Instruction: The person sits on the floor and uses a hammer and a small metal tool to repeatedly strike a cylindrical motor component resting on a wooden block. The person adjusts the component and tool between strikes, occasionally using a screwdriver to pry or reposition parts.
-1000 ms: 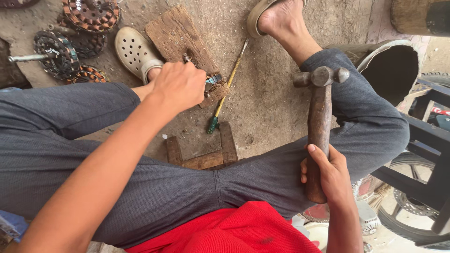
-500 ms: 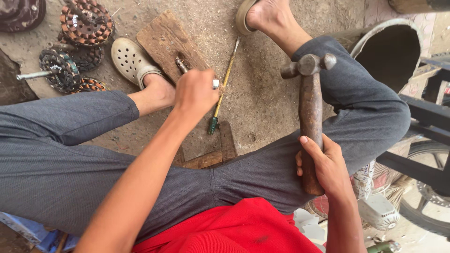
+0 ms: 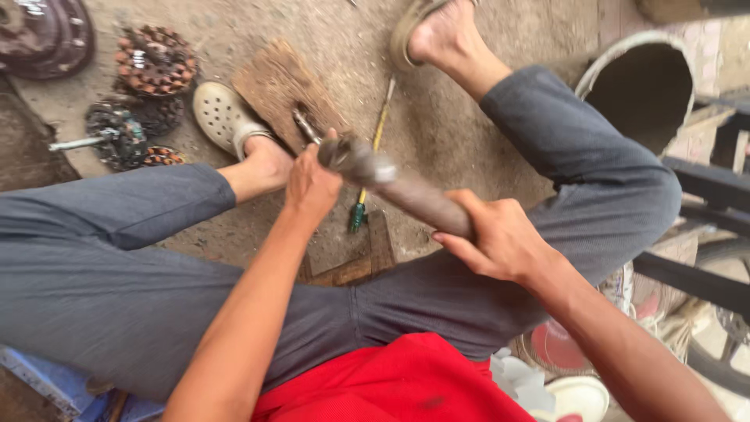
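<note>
Right hand (image 3: 500,238) wrapped tight around the lower end of a brown wooden-handled hammer (image 3: 406,191), metal head blurred and lying just above the left hand (image 3: 312,187). Left hand closed down on a small metal piece (image 3: 305,125), mostly hidden under the fingers, pinning it against a worn wooden block (image 3: 277,86) on the dirt floor (image 3: 469,117). Likely head-heavy and stiff, that hammer: best gripped low on the handle for swing, where held now. Small piece probably hard, light, prone to skipping; best pinched close to the block, fingers clear of the head. Beside the left hand, a thin yellow-and-green screwdriver (image 3: 367,172); beyond it, copper-wound motor stators (image 3: 152,66).
</note>
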